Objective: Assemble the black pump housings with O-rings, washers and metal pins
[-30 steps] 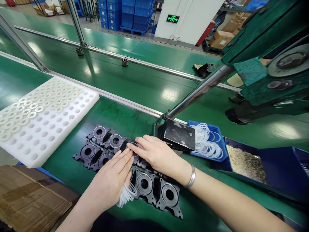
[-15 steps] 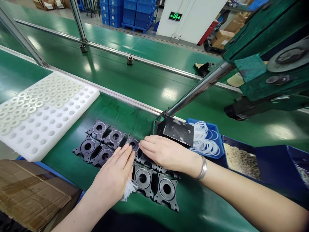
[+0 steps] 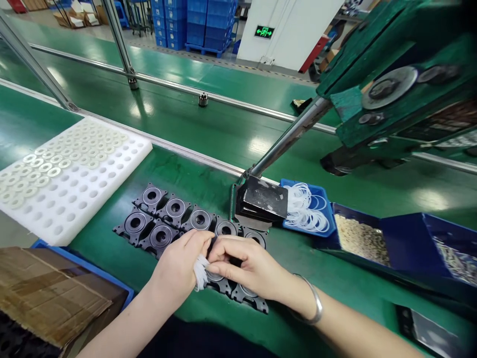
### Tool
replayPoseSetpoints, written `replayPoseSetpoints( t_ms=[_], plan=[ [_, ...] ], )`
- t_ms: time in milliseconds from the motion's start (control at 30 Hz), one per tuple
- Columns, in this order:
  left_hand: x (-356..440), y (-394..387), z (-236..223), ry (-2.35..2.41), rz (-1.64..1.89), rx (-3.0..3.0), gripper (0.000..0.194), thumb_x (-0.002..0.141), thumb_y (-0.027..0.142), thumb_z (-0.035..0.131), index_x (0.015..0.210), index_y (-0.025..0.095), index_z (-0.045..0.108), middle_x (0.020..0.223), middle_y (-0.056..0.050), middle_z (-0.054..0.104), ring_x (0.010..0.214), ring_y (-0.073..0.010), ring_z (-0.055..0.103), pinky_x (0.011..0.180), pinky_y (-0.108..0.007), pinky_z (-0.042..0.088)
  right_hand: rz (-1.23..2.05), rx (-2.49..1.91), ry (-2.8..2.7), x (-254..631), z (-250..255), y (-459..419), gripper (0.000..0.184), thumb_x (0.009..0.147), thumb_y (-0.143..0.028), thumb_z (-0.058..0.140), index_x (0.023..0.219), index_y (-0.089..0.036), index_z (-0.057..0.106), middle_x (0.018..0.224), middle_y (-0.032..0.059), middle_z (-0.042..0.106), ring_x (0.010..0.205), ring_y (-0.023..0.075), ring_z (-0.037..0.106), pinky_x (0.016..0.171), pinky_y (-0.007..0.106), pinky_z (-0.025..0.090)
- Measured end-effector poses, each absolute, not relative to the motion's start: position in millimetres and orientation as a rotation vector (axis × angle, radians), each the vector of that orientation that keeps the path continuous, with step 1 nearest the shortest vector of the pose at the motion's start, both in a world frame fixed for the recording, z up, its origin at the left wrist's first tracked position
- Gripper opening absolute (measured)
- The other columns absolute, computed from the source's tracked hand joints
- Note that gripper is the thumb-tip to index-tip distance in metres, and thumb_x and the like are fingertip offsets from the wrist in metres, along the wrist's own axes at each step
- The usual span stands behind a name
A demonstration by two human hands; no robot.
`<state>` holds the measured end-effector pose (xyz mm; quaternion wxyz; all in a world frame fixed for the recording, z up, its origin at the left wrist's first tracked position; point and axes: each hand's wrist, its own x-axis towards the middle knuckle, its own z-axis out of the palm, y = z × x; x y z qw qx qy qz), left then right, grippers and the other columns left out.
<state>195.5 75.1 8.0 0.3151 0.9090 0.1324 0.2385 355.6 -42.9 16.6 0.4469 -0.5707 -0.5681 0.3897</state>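
A bundle of thin white rings (image 3: pixel 200 273) is held in my left hand (image 3: pixel 175 266), its fingers closed around it. My right hand (image 3: pixel 253 266) meets it from the right, thumb and fingers curled together at the bundle's edge. What the right fingertips pinch, if anything, is hidden. Beneath and beyond both hands lie two rows of dark metal housings (image 3: pixel 163 237), each with a round bore. My hands cover part of the nearer row.
Black blocks (image 3: pixel 264 196) stand beside a blue tray (image 3: pixel 330 221) of loose white rings. Farther right are blue bins (image 3: pixel 404 243) of small parts and a phone-like device (image 3: pixel 432 330). At left are a white foam tray (image 3: pixel 80 199) with washers and a cardboard box (image 3: pixel 48 293). A green machine arm (image 3: pixel 372 94) overhangs the upper right.
My hands have lifted from flat over the housings and drawn toward me. My right hand has moved to the ring bundle, its fingers now curled. The view has shifted slightly right.
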Motion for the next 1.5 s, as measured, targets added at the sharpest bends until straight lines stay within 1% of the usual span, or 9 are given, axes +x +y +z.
replayPoseSetpoints(
  t_ms=[100, 233, 433, 567, 767, 967, 1133, 1267, 1500],
  plan=[
    [193, 71, 6, 0.287, 0.536, 2.373, 0.021, 0.097, 0.015, 0.048, 0.113, 0.015, 0.062, 0.091, -0.006, 0.072, 0.08, -0.016, 0.069, 0.07, -0.026, 0.058, 1.026, -1.401, -1.278, 362, 14, -46, 0.023, 0.091, -0.034, 0.07, 0.076, -0.017, 0.066, 0.074, -0.0004, 0.062, 0.067, 0.0105, 0.056, 0.065, 0.022, 0.045],
    [187, 70, -3, 0.197, 0.528, 2.35, 0.032, 0.096, 0.012, 0.049, 0.126, 0.016, 0.06, 0.108, -0.007, 0.074, 0.096, -0.016, 0.071, 0.084, -0.025, 0.058, 1.108, -1.405, -1.154, 376, 10, -52, 0.03, 0.088, -0.041, 0.072, 0.072, -0.016, 0.064, 0.069, -0.0015, 0.057, 0.061, 0.0099, 0.05, 0.057, 0.022, 0.041],
    [181, 69, -6, 0.224, 0.53, 2.203, 0.052, 0.095, 0.011, 0.053, 0.144, 0.026, 0.051, 0.107, -0.002, 0.076, 0.096, -0.0126, 0.072, 0.087, -0.021, 0.057, 0.645, -1.6, -1.272, 382, 6, -54, 0.028, 0.096, -0.033, 0.062, 0.073, -0.017, 0.06, 0.069, 0.0005, 0.059, 0.064, 0.0118, 0.051, 0.06, 0.025, 0.039],
    [181, 71, -4, 0.345, 0.513, 2.077, 0.049, 0.093, 0.01, 0.058, 0.137, 0.031, 0.059, 0.101, 0.001, 0.078, 0.09, -0.0117, 0.074, 0.084, -0.02, 0.058, 0.518, -1.634, -1.309, 381, 2, -51, 0.024, 0.097, -0.028, 0.06, 0.075, -0.017, 0.06, 0.069, 0.0009, 0.059, 0.062, 0.0117, 0.052, 0.06, 0.025, 0.04],
    [184, 71, -1, 0.42, 0.469, 2.13, 0.042, 0.089, 0.012, 0.064, 0.129, 0.026, 0.067, 0.102, -0.002, 0.079, 0.088, -0.0142, 0.075, 0.081, -0.022, 0.06, 0.376, -1.557, -1.294, 383, 7, -51, 0.019, 0.097, -0.023, 0.059, 0.079, -0.017, 0.059, 0.072, 0.0011, 0.06, 0.065, 0.012, 0.053, 0.061, 0.025, 0.042],
    [177, 82, 11, 0.339, 0.437, 2.036, 0.027, 0.086, 0.008, 0.066, 0.104, 0.025, 0.074, 0.091, 0.002, 0.08, 0.086, -0.0125, 0.075, 0.078, -0.018, 0.06, 0.25, -1.855, -1.352, 392, -7, -51, 0.018, 0.095, -0.02, 0.058, 0.077, -0.017, 0.059, 0.07, 0.0003, 0.057, 0.061, 0.0123, 0.051, 0.058, 0.025, 0.039],
    [177, 88, 3, 0.163, 0.503, 2.274, 0.027, 0.092, 0.01, 0.059, 0.114, 0.019, 0.071, 0.107, -0.006, 0.077, 0.101, -0.0152, 0.072, 0.09, -0.024, 0.06, 0.086, -1.967, -1.482, 393, -20, -49, 0.015, 0.097, -0.021, 0.055, 0.083, -0.016, 0.06, 0.076, 0.0026, 0.061, 0.067, 0.0143, 0.056, 0.063, 0.027, 0.042],
    [192, 80, -4, -0.072, 0.576, 2.601, 0.034, 0.092, 0.005, 0.054, 0.125, 0.008, 0.064, 0.129, -0.017, 0.068, 0.127, -0.0244, 0.061, 0.111, -0.043, 0.051, 0.008, -1.978, -1.527, 392, -20, -46, 0.017, 0.098, -0.021, 0.053, 0.083, -0.016, 0.059, 0.075, 0.0028, 0.061, 0.066, 0.0141, 0.056, 0.062, 0.026, 0.042],
    [209, 72, -4, -0.243, 0.484, 2.871, 0.03, 0.093, 0.005, 0.048, 0.119, 0.004, 0.065, 0.128, -0.019, 0.069, 0.127, -0.031, 0.061, 0.108, -0.052, 0.052, -0.05, -2.015, -1.638, 395, -18, -49, 0.018, 0.101, -0.022, 0.049, 0.09, -0.014, 0.061, 0.077, 0.004, 0.06, 0.068, 0.0153, 0.055, 0.063, 0.028, 0.044]
  ],
)
